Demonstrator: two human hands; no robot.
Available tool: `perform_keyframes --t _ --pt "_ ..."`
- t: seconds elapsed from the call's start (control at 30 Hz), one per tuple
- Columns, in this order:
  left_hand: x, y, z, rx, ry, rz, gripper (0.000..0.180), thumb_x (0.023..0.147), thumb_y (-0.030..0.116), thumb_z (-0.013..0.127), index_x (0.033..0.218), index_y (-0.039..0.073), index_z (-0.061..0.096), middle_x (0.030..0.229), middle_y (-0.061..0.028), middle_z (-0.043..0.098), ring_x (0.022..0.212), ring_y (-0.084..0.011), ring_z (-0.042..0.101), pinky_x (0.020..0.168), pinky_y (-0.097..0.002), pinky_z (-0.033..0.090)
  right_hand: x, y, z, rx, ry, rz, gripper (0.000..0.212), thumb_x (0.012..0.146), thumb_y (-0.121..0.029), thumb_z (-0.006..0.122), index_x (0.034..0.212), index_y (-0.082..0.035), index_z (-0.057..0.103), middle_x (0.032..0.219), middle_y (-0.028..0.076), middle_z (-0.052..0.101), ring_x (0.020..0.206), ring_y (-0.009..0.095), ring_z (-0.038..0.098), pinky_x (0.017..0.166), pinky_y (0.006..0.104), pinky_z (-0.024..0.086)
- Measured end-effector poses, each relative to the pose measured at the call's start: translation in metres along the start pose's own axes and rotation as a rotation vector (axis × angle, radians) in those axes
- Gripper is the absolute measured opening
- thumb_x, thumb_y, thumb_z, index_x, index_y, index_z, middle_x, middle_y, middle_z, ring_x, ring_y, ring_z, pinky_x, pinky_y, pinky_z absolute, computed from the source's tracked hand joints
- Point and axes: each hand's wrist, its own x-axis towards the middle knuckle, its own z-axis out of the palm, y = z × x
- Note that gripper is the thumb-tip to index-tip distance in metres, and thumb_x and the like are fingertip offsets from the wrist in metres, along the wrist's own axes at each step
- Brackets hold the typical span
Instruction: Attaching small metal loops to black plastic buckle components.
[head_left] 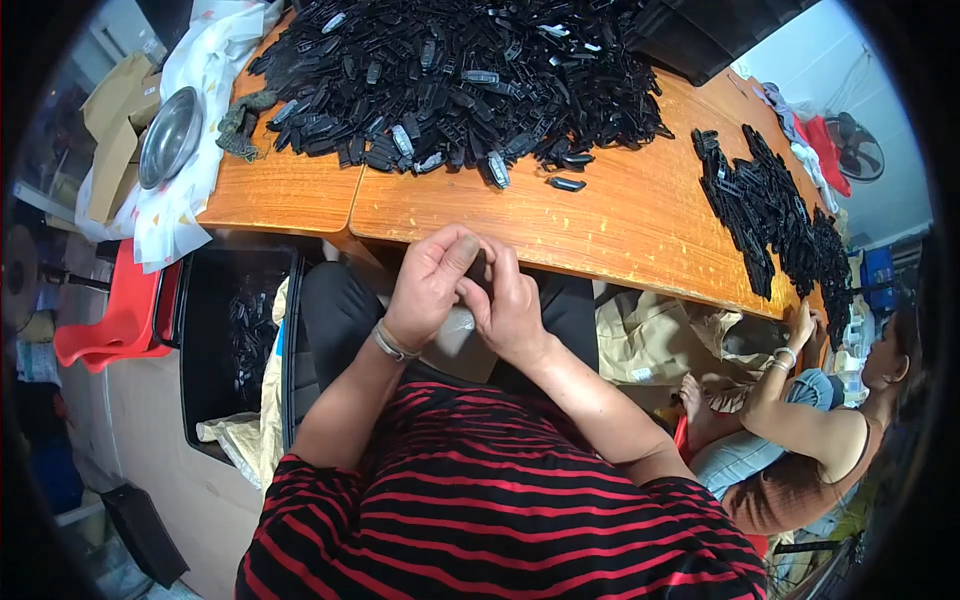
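Observation:
My left hand [425, 285] and my right hand [515, 305] meet over my lap, just off the table's front edge. Both have curled, closed fingers. Between them shows a small dark piece [482, 268], mostly covered by the thumbs and fingers; its exact kind is hidden. Below the hands, a whitish translucent thing [456, 332] lies over my lap. On the wooden table [430, 208] ahead spreads a big heap of small black plastic parts [450, 85], some with shiny grey faces. One loose black part [567, 184] lies apart at the heap's near edge.
A black bin [215, 370] with black parts and brown paper stands at left, by a red stool [125, 320]. A metal bowl [171, 138] sits at the table's left. At right, a co-worker [810, 440] sits beside a second black pile [765, 205]. Crumpled brown paper [650, 345] lies below.

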Motion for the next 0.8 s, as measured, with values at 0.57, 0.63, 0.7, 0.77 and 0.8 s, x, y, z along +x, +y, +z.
perform_keyframes --t 0.57,0.63,0.7,0.77,0.8 --pt "-0.078 0.114 -0.156 1.913 0.591 0.222 0.021 0.081 0.018 0.069 0.101 0.011 0.068 0.095 -0.0108 0.067 0.096 -0.0303 0.061 0.084 -0.0401 0.049 0.053 0.048 -0.085 -0.496 0.129 0.056 0.02 0.08 -0.011 0.069 0.1 -0.007 0.067 0.093 0.013 0.06 0.084 0.033 0.061 0.073 0.0401 0.052" --pt "-0.036 0.086 -0.118 1.574 0.498 0.231 0.02 0.081 0.013 0.068 0.101 0.01 0.068 0.097 -0.0108 0.067 0.091 -0.03 0.062 0.082 -0.038 0.05 0.062 0.059 -0.09 -0.594 0.115 0.009 0.021 0.08 -0.01 0.069 0.1 -0.007 0.067 0.095 0.012 0.059 0.087 0.032 0.059 0.075 0.0397 0.051" --pt "0.007 0.056 -0.074 1.499 0.243 0.366 0.02 0.081 0.009 0.065 0.101 0.011 0.068 0.093 -0.0099 0.065 0.089 -0.0293 0.062 0.077 -0.0358 0.051 0.071 0.071 -0.088 -0.698 0.109 -0.043 0.021 0.079 -0.01 0.069 0.1 -0.007 0.067 0.096 0.012 0.057 0.09 0.031 0.057 0.076 0.0394 0.05" --pt "0.044 0.037 -0.039 1.539 0.063 0.579 0.023 0.08 0.009 0.068 0.104 0.012 0.066 0.087 -0.0082 0.06 0.084 -0.0256 0.061 0.071 -0.0347 0.05 0.075 0.082 -0.085 -0.75 0.059 -0.038 0.02 0.079 -0.01 0.068 0.099 -0.007 0.067 0.097 0.011 0.058 0.095 0.03 0.055 0.079 0.0382 0.049" --pt "0.059 0.032 -0.027 1.538 0.009 0.603 0.025 0.079 0.008 0.068 0.104 0.013 0.066 0.086 -0.0074 0.058 0.084 -0.0245 0.059 0.069 -0.0349 0.05 0.076 0.081 -0.087 -0.782 0.049 -0.052 0.02 0.079 -0.011 0.069 0.099 -0.007 0.067 0.096 0.011 0.058 0.091 0.031 0.056 0.077 0.0384 0.05"
